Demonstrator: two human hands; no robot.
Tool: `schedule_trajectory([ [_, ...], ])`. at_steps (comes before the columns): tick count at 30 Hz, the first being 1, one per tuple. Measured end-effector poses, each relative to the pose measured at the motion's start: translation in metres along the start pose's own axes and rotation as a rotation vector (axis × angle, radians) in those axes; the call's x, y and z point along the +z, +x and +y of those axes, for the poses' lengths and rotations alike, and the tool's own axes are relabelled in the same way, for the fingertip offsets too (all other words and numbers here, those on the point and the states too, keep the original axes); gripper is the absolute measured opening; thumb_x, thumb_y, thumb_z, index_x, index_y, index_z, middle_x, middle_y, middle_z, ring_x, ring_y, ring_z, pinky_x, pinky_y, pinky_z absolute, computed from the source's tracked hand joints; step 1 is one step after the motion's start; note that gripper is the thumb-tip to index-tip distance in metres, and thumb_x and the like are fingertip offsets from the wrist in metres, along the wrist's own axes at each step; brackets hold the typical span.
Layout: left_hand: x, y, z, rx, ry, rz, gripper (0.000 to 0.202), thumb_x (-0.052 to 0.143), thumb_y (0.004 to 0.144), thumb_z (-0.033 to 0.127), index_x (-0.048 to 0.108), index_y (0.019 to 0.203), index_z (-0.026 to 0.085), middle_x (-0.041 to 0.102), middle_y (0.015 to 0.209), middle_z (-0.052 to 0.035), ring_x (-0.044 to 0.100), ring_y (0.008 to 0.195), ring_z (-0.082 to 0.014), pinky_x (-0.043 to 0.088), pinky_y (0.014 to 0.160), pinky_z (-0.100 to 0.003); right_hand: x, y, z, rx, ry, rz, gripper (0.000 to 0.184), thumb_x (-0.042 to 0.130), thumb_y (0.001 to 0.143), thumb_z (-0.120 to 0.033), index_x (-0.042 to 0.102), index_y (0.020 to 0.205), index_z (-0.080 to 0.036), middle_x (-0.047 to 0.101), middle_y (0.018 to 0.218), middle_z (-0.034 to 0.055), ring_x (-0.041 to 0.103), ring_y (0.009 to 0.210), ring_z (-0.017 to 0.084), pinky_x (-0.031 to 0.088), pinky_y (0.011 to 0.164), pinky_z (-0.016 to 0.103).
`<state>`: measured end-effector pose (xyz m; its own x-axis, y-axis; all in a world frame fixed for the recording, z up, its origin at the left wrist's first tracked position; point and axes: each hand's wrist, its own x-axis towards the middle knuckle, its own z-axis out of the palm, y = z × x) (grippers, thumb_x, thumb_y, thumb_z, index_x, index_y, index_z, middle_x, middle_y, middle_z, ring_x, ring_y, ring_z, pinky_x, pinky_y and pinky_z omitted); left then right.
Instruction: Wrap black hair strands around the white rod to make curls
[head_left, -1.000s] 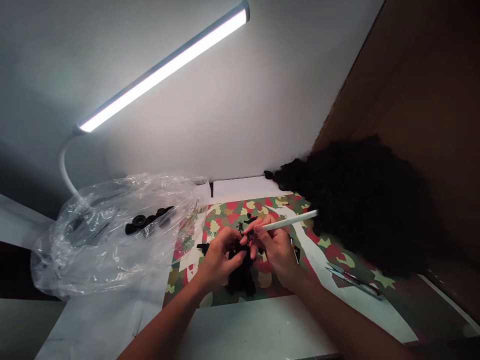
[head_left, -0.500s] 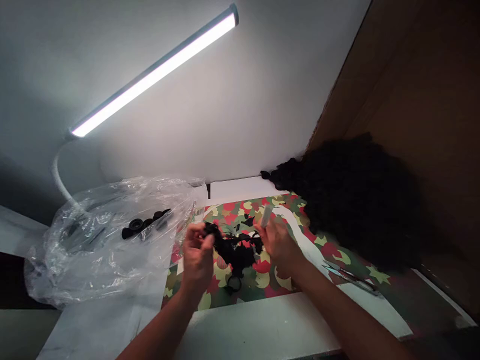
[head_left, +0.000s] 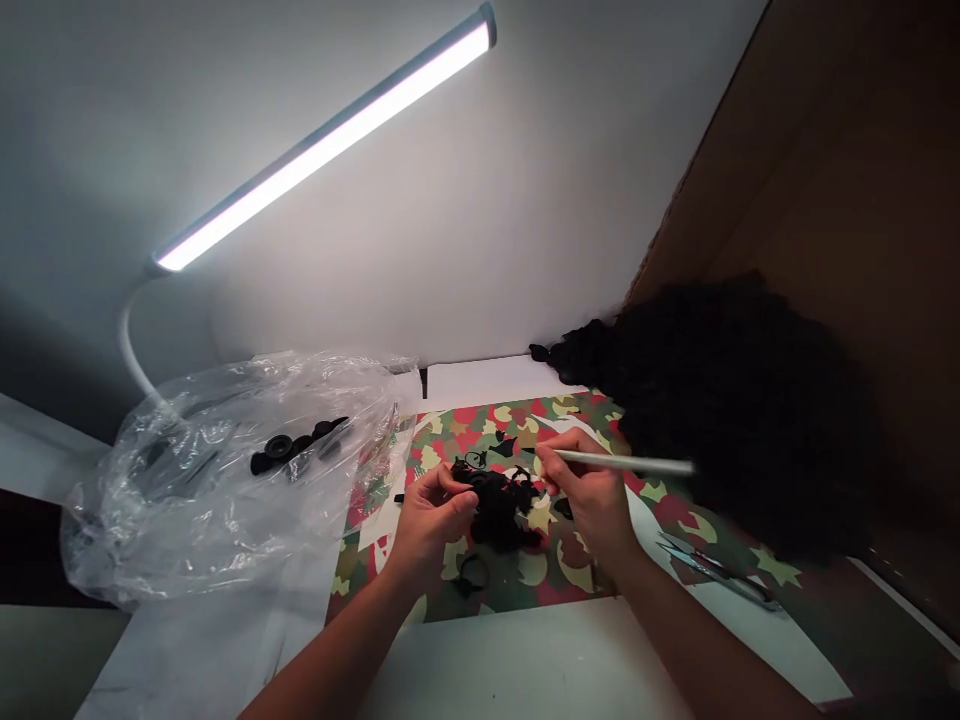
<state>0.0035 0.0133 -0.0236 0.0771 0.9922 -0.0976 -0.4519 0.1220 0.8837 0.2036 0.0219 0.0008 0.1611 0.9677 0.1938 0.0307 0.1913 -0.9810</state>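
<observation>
My left hand (head_left: pixel 431 515) pinches the left edge of a tangle of small black pieces (head_left: pixel 499 500) lying on a camouflage-patterned mat (head_left: pixel 555 570). Just right of that tangle, my right hand (head_left: pixel 589 490) is closed round a thin white stick-like tool (head_left: pixel 637 463), held level with its tip aimed left at the black pieces. A small black ring (head_left: pixel 472 572) lies on the mat below my left hand.
A crumpled clear plastic bag (head_left: pixel 225 470) with several black round parts (head_left: pixel 296 443) lies at the left. A large dark curly wig (head_left: pixel 742 410) sits at the right against a brown board. Metal tweezers (head_left: pixel 716 572) lie on the mat's right. A lit lamp bar (head_left: pixel 330 135) hangs overhead.
The white tool swung from pointing up-right, through upright, to level. My left hand lifted off with black material, then came back down to the pile, which has spread on the mat.
</observation>
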Motion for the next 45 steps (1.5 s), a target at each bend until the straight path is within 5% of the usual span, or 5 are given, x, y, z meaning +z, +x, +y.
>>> schedule_trajectory([
  [7, 0.0, -0.002, -0.001, 0.002, 0.128, 0.061, 0.037, 0.09, 0.063, 0.026, 0.055, 0.071, 0.017, 0.057, 0.061, 0.0068, 0.047, 0.045, -0.0052, 0.037, 0.044, -0.017, 0.017, -0.017, -0.009, -0.065, -0.199, -0.263, 0.03, 0.05, 0.1, -0.043, 0.071, 0.111, -0.025, 0.076, 0.099, 0.0075, 0.07, 0.096, 0.026, 0.054, 0.085, 0.038],
  [18, -0.006, -0.004, 0.02, 0.207, 0.456, 0.15, 0.006, 0.077, 0.068, 0.012, 0.077, 0.068, 0.018, 0.072, 0.064, -0.0013, 0.069, 0.065, -0.0166, 0.057, 0.066, -0.027, 0.012, -0.013, -0.012, 0.005, -0.261, -0.406, 0.02, 0.061, 0.093, -0.035, 0.063, 0.079, -0.021, 0.063, 0.078, 0.0005, 0.054, 0.07, 0.017, 0.041, 0.064, 0.028],
  [30, -0.006, 0.003, 0.014, 0.189, 0.29, 0.106, 0.02, 0.085, 0.069, 0.021, 0.077, 0.086, 0.018, 0.074, 0.078, -0.0021, 0.069, 0.073, -0.0159, 0.056, 0.068, -0.025, 0.005, -0.002, -0.006, 0.116, -0.202, -0.489, 0.03, 0.065, 0.091, -0.047, 0.071, 0.103, -0.02, 0.066, 0.078, 0.0011, 0.059, 0.069, 0.017, 0.045, 0.063, 0.027],
  [35, 0.003, -0.007, 0.012, 0.205, 0.5, 0.072, 0.009, 0.082, 0.071, 0.019, 0.077, 0.078, 0.018, 0.076, 0.077, -0.0036, 0.071, 0.072, -0.0192, 0.057, 0.071, -0.028, 0.016, -0.01, -0.009, 0.051, -0.231, -0.44, 0.041, 0.074, 0.084, -0.044, 0.07, 0.12, -0.025, 0.072, 0.109, 0.0058, 0.067, 0.096, 0.024, 0.052, 0.085, 0.035],
  [45, 0.012, -0.024, 0.004, 0.371, 0.512, -0.011, 0.017, 0.077, 0.08, 0.02, 0.078, 0.097, 0.025, 0.078, 0.091, -0.0035, 0.071, 0.083, -0.0181, 0.056, 0.08, -0.028, 0.01, -0.006, -0.004, 0.02, -0.27, -0.168, 0.03, 0.06, 0.092, -0.044, 0.069, 0.076, -0.02, 0.065, 0.068, 0.0018, 0.058, 0.065, 0.018, 0.044, 0.059, 0.028],
])
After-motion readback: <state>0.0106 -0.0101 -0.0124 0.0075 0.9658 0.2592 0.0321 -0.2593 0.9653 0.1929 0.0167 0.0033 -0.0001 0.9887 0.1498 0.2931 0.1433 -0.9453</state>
